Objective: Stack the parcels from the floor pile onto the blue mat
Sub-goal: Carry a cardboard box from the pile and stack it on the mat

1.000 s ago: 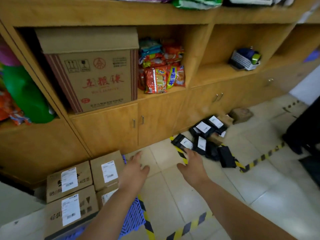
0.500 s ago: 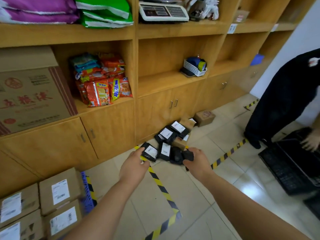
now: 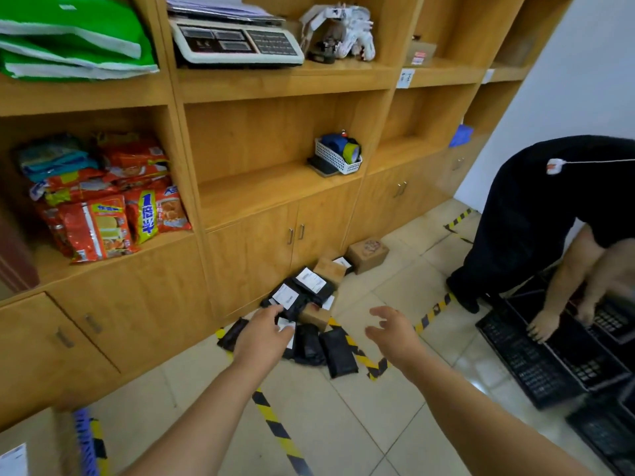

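Note:
A pile of black bagged parcels [image 3: 311, 341] with white labels and small brown boxes [image 3: 367, 254] lies on the floor against the wooden cabinet. My left hand [image 3: 263, 338] reaches out over the near left part of the pile, fingers relaxed, holding nothing. My right hand [image 3: 391, 329] hovers in the air to the right of the pile with fingers spread, also empty. A sliver of the blue mat [image 3: 84, 441] shows at the bottom left, beside a labelled cardboard parcel [image 3: 31, 448] at the frame edge.
Yellow-black tape [image 3: 275, 424] crosses the tiled floor. The wooden shelving [image 3: 275, 190] holds snack packs, a scale and a white basket. A person in black [image 3: 536, 214] bends over black crates [image 3: 543, 355] at the right.
The view has swung right, away from the mat and its boxes, toward the pile. Both hands have moved forward, and my left hand now reaches over the pile's near edge.

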Demonstrator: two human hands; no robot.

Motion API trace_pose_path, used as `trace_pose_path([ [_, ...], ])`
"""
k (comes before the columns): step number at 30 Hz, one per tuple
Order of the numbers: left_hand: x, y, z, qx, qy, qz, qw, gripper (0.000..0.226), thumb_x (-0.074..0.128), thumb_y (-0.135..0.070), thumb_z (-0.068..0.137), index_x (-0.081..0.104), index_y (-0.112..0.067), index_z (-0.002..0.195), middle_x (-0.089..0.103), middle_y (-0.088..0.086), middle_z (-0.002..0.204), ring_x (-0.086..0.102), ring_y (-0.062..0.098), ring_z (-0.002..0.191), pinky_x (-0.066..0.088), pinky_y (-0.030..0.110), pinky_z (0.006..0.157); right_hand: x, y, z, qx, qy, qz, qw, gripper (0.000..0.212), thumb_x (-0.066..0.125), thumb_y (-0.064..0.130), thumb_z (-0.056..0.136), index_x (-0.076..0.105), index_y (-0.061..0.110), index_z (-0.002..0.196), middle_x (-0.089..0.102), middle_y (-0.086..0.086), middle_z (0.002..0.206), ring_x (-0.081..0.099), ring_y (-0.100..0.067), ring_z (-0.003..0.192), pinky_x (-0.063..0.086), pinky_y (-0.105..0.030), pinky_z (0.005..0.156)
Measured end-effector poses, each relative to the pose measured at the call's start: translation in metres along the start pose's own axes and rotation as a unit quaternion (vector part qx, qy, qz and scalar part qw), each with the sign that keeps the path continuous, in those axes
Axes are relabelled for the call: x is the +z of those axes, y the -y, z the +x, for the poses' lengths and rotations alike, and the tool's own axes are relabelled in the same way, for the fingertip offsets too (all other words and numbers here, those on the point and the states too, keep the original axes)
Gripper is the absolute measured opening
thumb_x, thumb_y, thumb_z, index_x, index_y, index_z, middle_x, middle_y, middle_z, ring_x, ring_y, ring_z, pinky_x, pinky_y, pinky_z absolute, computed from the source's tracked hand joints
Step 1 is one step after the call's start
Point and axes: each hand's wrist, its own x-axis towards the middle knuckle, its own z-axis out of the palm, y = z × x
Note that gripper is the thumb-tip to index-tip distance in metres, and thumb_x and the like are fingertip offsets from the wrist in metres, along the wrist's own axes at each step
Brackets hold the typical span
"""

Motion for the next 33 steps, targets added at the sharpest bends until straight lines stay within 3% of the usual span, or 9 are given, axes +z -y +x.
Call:
trace_pose_path([
  [3, 0.016, -0.030, 0.048, 0.009, 0.027, 0.007, 1.000, 0.046, 0.054, -0.032, 0.091, 0.045, -0.024, 0.135, 0.057, 0.001, 0.123, 0.057, 0.015, 0.098, 0.045, 0.030, 0.079, -0.024, 0.001, 0.041, 0.017, -0.004, 0.007, 1.000, 0.038, 0.055, 0.013, 0.092, 0.052, 0.013, 0.129, 0.047, -0.007, 0.134, 0.047, -0.021, 0.124, 0.043, -0.026, 0.083],
  [8, 0.046, -0.079, 0.114, 0.014, 0.034, 0.031, 0.999, 0.043, 0.052, -0.030, 0.091, 0.048, -0.025, 0.133, 0.055, -0.002, 0.126, 0.060, 0.020, 0.098, 0.045, 0.031, 0.078, -0.064, -0.005, 0.104, 0.043, -0.011, 0.023, 0.999, 0.037, 0.054, 0.011, 0.092, 0.052, 0.010, 0.129, 0.051, -0.008, 0.134, 0.051, -0.023, 0.121, 0.045, -0.033, 0.096],
  [11, 0.070, -0.103, 0.145, 0.020, 0.036, 0.043, 0.998, 0.040, 0.052, -0.028, 0.091, 0.051, -0.023, 0.131, 0.054, -0.003, 0.129, 0.060, 0.021, 0.100, 0.043, 0.030, 0.075, -0.088, -0.021, 0.138, 0.052, -0.015, 0.025, 0.998, 0.037, 0.055, 0.013, 0.091, 0.053, 0.012, 0.128, 0.050, -0.008, 0.134, 0.051, -0.021, 0.120, 0.044, -0.028, 0.090],
  [16, 0.128, -0.143, 0.196, 0.014, 0.053, 0.033, 0.998, 0.042, 0.053, -0.028, 0.089, 0.050, -0.025, 0.131, 0.050, -0.004, 0.134, 0.055, 0.015, 0.110, 0.046, 0.033, 0.088, -0.135, -0.062, 0.203, 0.042, -0.008, 0.038, 0.998, 0.030, 0.052, 0.010, 0.092, 0.059, 0.019, 0.120, 0.053, -0.006, 0.130, 0.049, -0.020, 0.122, 0.044, -0.028, 0.089],
  [19, 0.166, -0.172, 0.221, 0.003, 0.049, 0.019, 0.999, 0.041, 0.052, -0.027, 0.090, 0.049, -0.026, 0.131, 0.047, -0.005, 0.136, 0.054, 0.015, 0.110, 0.045, 0.032, 0.089, -0.166, -0.088, 0.244, 0.033, 0.002, 0.036, 0.999, 0.026, 0.052, 0.008, 0.092, 0.062, 0.022, 0.111, 0.054, -0.005, 0.129, 0.051, -0.020, 0.121, 0.046, -0.030, 0.090],
  [21, 0.198, -0.197, 0.239, -0.009, 0.044, 0.004, 0.999, 0.042, 0.052, -0.027, 0.091, 0.049, -0.024, 0.133, 0.047, -0.002, 0.136, 0.054, 0.015, 0.110, 0.045, 0.033, 0.090, -0.195, -0.107, 0.276, 0.018, 0.013, 0.035, 0.999, 0.024, 0.052, 0.007, 0.092, 0.063, 0.022, 0.108, 0.055, -0.005, 0.130, 0.055, -0.019, 0.113, 0.047, -0.032, 0.091],
  [24, 0.236, -0.235, 0.264, -0.028, 0.036, -0.014, 0.999, 0.042, 0.053, -0.026, 0.091, 0.049, -0.021, 0.133, 0.047, 0.001, 0.138, 0.052, 0.018, 0.116, 0.044, 0.032, 0.092, -0.238, -0.129, 0.325, 0.006, 0.037, 0.022, 0.999, 0.026, 0.051, 0.008, 0.092, 0.062, 0.020, 0.112, 0.053, -0.006, 0.131, 0.052, -0.008, 0.082, 0.042, -0.025, 0.074],
  [29, 0.284, -0.282, 0.299, -0.063, 0.006, -0.022, 0.998, 0.046, 0.053, -0.029, 0.090, 0.047, -0.021, 0.135, 0.045, 0.000, 0.141, 0.050, 0.016, 0.122, 0.041, 0.031, 0.097, -0.288, -0.156, 0.399, 0.005, 0.063, 0.002, 0.998, 0.027, 0.050, 0.010, 0.092, 0.062, 0.019, 0.114, 0.054, -0.003, 0.118, 0.047, -0.014, 0.090, 0.039, -0.022, 0.068],
  [33, 0.304, -0.306, 0.331, -0.080, -0.010, -0.025, 0.996, 0.043, 0.054, -0.027, 0.090, 0.049, -0.021, 0.133, 0.047, 0.001, 0.138, 0.051, 0.016, 0.118, 0.042, 0.031, 0.094, -0.306, -0.167, 0.451, 0.005, 0.084, 0.013, 0.996, 0.027, 0.052, 0.009, 0.091, 0.062, 0.015, 0.115, 0.054, -0.005, 0.122, 0.050, -0.014, 0.104, 0.037, -0.021, 0.079],
])
